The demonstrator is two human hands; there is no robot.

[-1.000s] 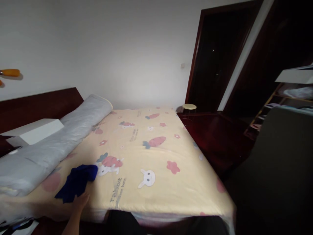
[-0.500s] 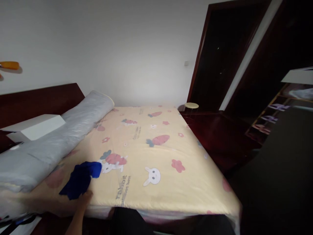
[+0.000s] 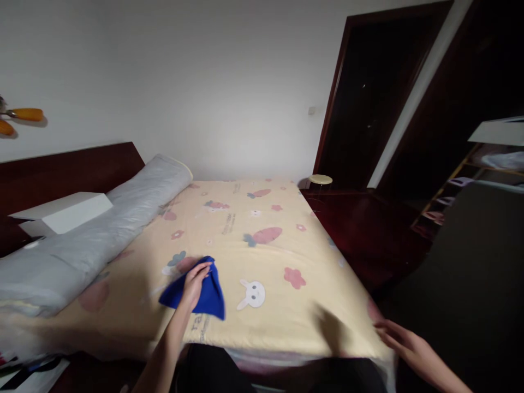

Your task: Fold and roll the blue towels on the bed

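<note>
My left hand (image 3: 197, 279) is closed on the upper part of a blue cloth (image 3: 212, 297), pinching it near its top edge. The cloth hangs in a loose fan shape over the near left part of the bed sheet (image 3: 311, 322), covering some of the printed rabbit and lettering. Whether its lower edge touches the sheet I cannot tell. At the near right corner of the bed is my right hand (image 3: 403, 339), fingers loosely stretched, with nothing visible in them. It casts a shadow on the sheet.
A grey rolled bundle (image 3: 102, 234) lies along the dark headboard (image 3: 73, 164), with a white box (image 3: 65, 213) on it. A round stool (image 3: 320, 179) stands beyond the bed's far right corner. At the right is a shelf rack (image 3: 446, 185) behind a dark panel (image 3: 462, 273).
My left hand has moved right and farther over the bed with the blue cloth, which was lying crumpled near the bundle. My right hand has come into view at the right.
</note>
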